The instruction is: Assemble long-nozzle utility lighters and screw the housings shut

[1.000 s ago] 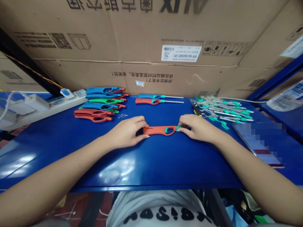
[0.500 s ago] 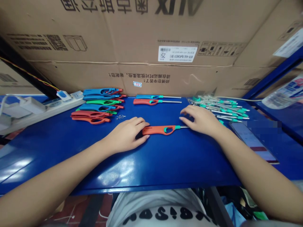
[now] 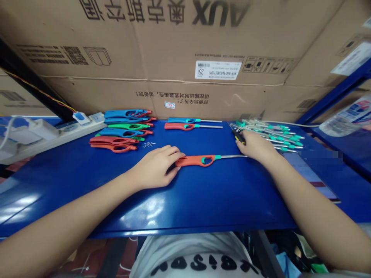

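Note:
My left hand grips the handle end of an orange lighter lying on the blue table, its metal tube pointing right. Beyond that tube, my right hand is closed on a small black and yellow tool, beside the pile of metal tubes with green ends. Two assembled lighters, one blue and one red, lie behind the orange one. Several coloured handles are stacked at the left, with small screws next to them.
A white power strip with plugs runs along the left. A phone lies by my right forearm. A plastic bottle is at the far right. Cardboard stands behind the table.
My right hand has moved right and away from me, off the lighter's tube tip, and has closed on the black and yellow tool. My left hand still grips the orange lighter.

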Demonstrator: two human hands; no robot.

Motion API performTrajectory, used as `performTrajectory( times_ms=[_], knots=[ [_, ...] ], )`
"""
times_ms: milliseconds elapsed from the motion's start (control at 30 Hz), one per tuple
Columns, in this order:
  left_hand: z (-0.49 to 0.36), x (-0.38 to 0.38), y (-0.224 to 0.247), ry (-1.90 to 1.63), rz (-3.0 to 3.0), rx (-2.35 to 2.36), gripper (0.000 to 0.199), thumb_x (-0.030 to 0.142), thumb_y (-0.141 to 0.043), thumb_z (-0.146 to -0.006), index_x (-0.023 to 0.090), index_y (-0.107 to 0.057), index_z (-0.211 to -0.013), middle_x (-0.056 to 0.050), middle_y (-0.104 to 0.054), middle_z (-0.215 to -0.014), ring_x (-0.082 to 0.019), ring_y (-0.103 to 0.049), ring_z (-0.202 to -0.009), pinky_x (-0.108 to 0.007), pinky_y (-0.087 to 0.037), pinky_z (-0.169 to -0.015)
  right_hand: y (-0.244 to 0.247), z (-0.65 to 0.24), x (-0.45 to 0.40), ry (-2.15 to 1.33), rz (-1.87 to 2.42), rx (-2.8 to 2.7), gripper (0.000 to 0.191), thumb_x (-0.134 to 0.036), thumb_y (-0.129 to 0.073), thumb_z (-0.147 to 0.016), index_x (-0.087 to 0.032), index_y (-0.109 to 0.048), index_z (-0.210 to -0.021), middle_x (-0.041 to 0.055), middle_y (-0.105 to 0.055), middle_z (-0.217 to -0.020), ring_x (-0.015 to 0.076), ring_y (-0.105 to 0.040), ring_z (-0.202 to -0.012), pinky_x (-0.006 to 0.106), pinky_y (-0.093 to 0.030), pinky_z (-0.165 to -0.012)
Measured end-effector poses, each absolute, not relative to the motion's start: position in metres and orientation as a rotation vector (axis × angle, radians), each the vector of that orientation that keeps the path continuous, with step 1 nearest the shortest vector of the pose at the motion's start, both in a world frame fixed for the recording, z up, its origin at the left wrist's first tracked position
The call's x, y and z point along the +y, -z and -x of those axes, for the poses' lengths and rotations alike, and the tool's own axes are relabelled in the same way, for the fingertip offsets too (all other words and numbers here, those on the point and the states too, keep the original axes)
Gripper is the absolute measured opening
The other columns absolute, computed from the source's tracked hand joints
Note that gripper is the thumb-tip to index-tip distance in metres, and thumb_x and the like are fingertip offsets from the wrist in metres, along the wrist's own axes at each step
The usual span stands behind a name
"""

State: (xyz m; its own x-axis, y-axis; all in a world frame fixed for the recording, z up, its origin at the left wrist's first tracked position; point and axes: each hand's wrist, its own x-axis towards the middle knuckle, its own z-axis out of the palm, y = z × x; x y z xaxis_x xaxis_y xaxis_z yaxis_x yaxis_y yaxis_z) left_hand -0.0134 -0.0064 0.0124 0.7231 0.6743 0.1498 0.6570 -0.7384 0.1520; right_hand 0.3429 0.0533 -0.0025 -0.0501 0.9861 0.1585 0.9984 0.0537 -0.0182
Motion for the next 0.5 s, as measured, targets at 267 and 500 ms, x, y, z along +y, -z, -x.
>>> performTrajectory(
  times_ms=[267, 500],
  knots=[
    [0.011, -0.011, -0.012, -0.282, -2.847, 1.062, 0.036, 0.024, -0.051, -0.094, 0.016, -0.059, -0.128, -0.012, -0.064, -0.117, -0.028, -0.060, -0.107, -0.042, -0.051, -0.093, -0.032, -0.328, 0.035, 0.262, 1.649, -1.655, 0.030, -0.045, -0.052, -0.092, -0.020, -0.069, -0.088, 0.0105, -0.064, -0.074, 0.0267, -0.063, -0.073, 0.041, -0.049, -0.071],
    [0.004, -0.022, -0.015, -0.251, -2.860, 1.008, 0.036, 0.026, -0.052, -0.094, 0.016, -0.061, -0.127, -0.010, -0.065, -0.112, -0.026, -0.060, -0.099, -0.041, -0.051, -0.085, -0.034, -0.284, 0.022, -0.425, 1.313, -1.510, 0.035, -0.059, -0.056, -0.090, -0.024, -0.061, -0.095, 0.0109, -0.066, -0.099, 0.0211, -0.065, -0.062, 0.037, -0.053, -0.048]
  ],
)
